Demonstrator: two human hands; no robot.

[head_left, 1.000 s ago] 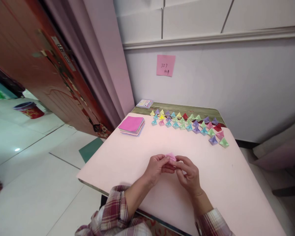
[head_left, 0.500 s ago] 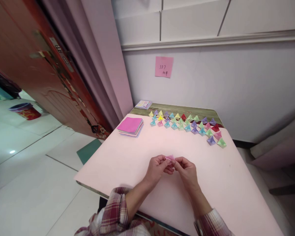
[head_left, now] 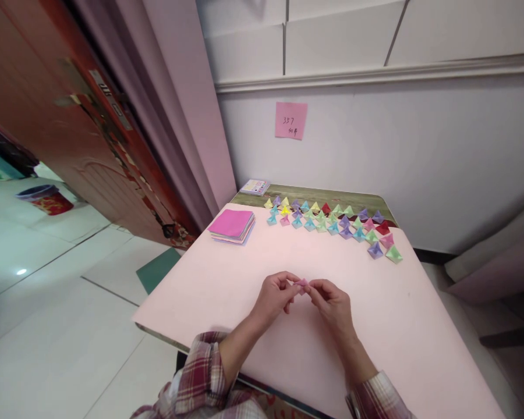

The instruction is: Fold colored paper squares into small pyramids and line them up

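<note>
Between my two hands, above the near middle of the table, is a small piece of folded pink paper point(head_left: 303, 284). My left hand point(head_left: 276, 295) pinches its left side between thumb and fingers. On the right edge, the thumb and forefinger of my right hand point(head_left: 332, 299) are closed in a pinch. The fingers cover part of the paper, so its full shape is hidden. Farther back stand rows of small folded paper pieces point(head_left: 346, 231) in blue, green, purple, yellow, pink and red. A stack of square coloured paper point(head_left: 232, 224), magenta on top, lies to the left.
A pale pink cover point(head_left: 192, 285) lies over the wooden-patterned table point(head_left: 353, 196). At its back left corner rests a small printed packet point(head_left: 255, 186). A pink note point(head_left: 291, 120) is stuck to the wall behind. An open door point(head_left: 113, 145) stands on the left.
The pink paper has turned between my fingers and now shows a more pointed shape below. My left fingers have shifted and drawn back slightly to the left.
</note>
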